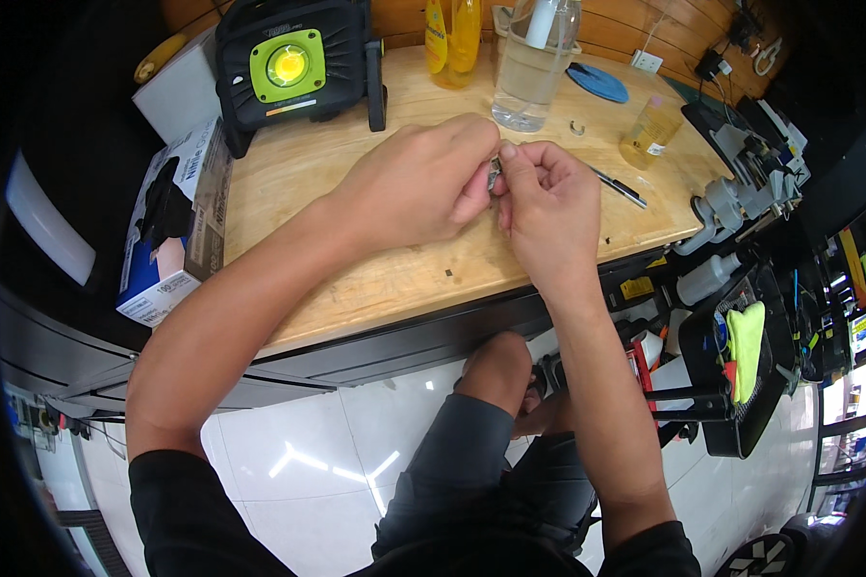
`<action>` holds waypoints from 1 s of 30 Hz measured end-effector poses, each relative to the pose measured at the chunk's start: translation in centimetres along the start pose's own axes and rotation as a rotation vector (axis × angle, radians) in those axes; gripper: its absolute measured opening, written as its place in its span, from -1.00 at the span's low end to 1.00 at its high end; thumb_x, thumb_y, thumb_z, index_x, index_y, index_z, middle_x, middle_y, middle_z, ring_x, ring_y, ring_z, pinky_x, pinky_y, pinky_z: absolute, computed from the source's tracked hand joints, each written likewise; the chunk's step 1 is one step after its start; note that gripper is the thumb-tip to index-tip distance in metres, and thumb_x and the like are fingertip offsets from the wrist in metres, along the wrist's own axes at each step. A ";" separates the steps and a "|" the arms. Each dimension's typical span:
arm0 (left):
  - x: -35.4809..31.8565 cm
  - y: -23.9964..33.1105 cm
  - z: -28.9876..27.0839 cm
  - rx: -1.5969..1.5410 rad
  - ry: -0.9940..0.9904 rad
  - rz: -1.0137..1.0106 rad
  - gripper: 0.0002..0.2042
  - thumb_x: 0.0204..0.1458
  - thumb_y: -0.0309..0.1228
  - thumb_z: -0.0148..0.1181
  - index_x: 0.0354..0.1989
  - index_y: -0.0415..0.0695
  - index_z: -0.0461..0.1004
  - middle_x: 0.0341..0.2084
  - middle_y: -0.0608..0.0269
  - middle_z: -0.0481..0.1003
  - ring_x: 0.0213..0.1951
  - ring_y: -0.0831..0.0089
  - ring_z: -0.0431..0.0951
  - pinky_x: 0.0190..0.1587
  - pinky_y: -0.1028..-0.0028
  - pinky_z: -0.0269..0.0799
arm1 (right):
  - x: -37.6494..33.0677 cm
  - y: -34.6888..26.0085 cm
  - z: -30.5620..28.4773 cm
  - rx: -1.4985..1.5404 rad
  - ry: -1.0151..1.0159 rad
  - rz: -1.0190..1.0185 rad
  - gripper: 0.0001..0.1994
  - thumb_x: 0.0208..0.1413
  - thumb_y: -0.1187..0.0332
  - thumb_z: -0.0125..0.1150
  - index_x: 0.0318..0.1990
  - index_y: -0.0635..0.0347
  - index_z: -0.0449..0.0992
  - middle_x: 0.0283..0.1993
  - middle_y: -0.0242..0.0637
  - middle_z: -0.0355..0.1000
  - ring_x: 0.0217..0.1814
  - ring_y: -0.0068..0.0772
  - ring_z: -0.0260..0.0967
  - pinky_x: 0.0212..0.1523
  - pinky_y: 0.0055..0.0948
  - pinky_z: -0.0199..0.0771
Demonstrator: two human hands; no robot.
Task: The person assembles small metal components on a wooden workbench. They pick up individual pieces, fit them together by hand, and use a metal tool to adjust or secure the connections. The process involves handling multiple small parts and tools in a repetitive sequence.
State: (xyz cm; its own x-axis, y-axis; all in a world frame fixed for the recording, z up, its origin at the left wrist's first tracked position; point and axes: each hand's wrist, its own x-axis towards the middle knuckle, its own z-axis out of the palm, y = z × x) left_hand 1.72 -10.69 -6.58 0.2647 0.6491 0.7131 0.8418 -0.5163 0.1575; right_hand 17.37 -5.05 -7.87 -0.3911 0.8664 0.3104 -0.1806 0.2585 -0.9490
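Observation:
Both hands meet over the wooden workbench (pixel 289 279), closed around a small silvery metal piece (pixel 494 174). My left hand (pixel 433 178) curls over it from the left, and most of its fingertips are hidden. From the right, my right hand (pixel 551 197) pinches the same piece with thumb and bent fingers. Little of the piece shows between the hands, so its exact kind cannot be made out. A black and silver pen (pixel 622 188) lies just right of my right hand. Beyond it sits a small curved metal part (pixel 576 127).
A work light (pixel 293 72) and glove box (pixel 175 226) stand on the left. Behind my hands are a yellow liquid bottle (pixel 452 43) and a clear container (pixel 534 72). An amber cup (pixel 649 135), a clamp-like vise (pixel 731 207) and a tool cart (pixel 741 413) are to the right.

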 end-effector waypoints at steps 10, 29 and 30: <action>-0.7 1.7 -2.1 -0.101 -0.094 -0.163 -0.92 0.01 -0.54 0.14 -0.35 -0.21 0.38 -0.59 0.02 0.43 -0.57 -0.01 0.44 -0.48 0.21 0.36 | 0.8 0.3 -1.1 0.079 0.008 0.059 -0.72 0.34 0.31 0.20 -0.37 0.34 0.49 -0.54 -0.41 0.43 -0.62 -0.69 0.24 -0.58 -0.58 0.22; 0.2 0.8 -1.9 -0.210 -0.058 -0.493 -0.55 0.23 -0.32 0.24 -0.65 -0.29 0.28 -0.80 0.27 0.14 -0.65 0.58 0.09 -0.59 0.36 0.09 | 0.2 -0.3 -0.7 0.135 -0.026 0.009 -0.81 0.35 0.41 0.17 -0.31 0.35 0.45 -0.49 -0.37 0.44 -0.60 -0.69 0.27 -0.58 -0.62 0.25; 0.2 0.6 -1.8 -0.209 -0.056 -0.500 -0.54 0.24 -0.32 0.25 -0.67 -0.24 0.27 -0.80 0.38 0.12 -0.63 0.64 0.05 -0.60 0.39 0.05 | 0.2 -0.3 -0.8 0.136 -0.024 0.011 -0.81 0.35 0.41 0.17 -0.31 0.35 0.45 -0.49 -0.36 0.44 -0.59 -0.69 0.28 -0.57 -0.62 0.25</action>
State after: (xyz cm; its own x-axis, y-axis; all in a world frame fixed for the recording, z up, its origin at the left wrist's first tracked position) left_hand 1.46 -11.87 -5.11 -0.1147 0.8698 0.4798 0.7614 -0.2332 0.6049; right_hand 18.02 -4.60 -7.59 -0.4145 0.8580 0.3032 -0.2965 0.1877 -0.9364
